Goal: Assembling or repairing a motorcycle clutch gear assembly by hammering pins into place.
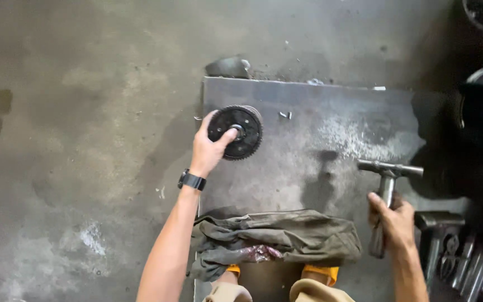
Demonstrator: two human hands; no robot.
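While my right hand [393,222] grips a steel hammer [387,179], my left hand [211,146] clasps the toothed black gear [236,132] on the metal plate [320,145]; heavy, rigid, likely greasy, best held by its rim.

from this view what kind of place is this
Probably a mechanic's or metal workshop. The left hand grips a black toothed gear on a worn steel plate laid on stained concrete floor; the right hand holds a hammer, with more tools beside it.
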